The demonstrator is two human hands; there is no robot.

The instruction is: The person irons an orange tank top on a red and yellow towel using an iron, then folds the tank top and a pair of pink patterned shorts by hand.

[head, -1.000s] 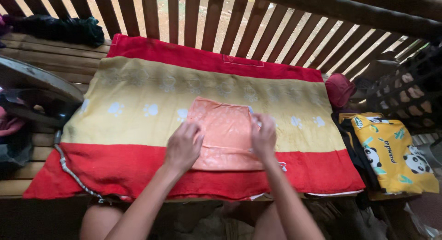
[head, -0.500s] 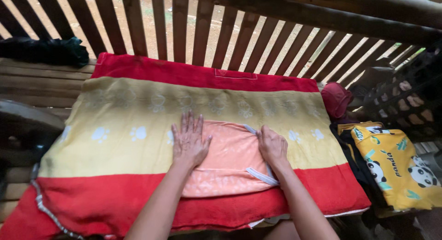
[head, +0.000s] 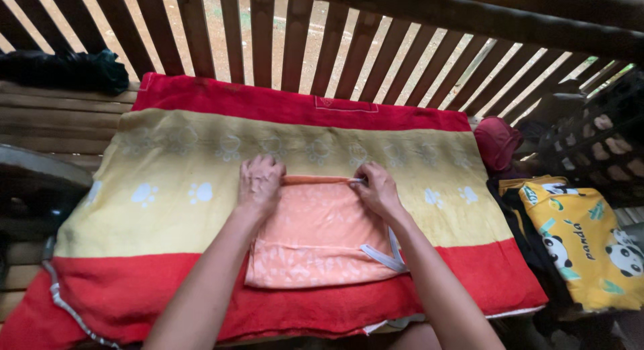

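Head view: orange cloth (head: 315,232) on towel (head: 168,209); far edge pinched by left hand (head: 259,182) and right hand (head: 376,189), fingers closed.

Slatted wooden surface (head: 64,125) under a towel

A red and yellow paw-print towel (head: 201,209) covers it; a dark cloth bundle (head: 64,69) lies at its far left.

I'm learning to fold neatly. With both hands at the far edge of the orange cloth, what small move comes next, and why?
Probably draw that far edge toward the body. The left hand and right hand each pinch a far corner of the orange cloth, which lies flat on the towel, its near edge free. Tuck in the white strap trailing by the right forearm.
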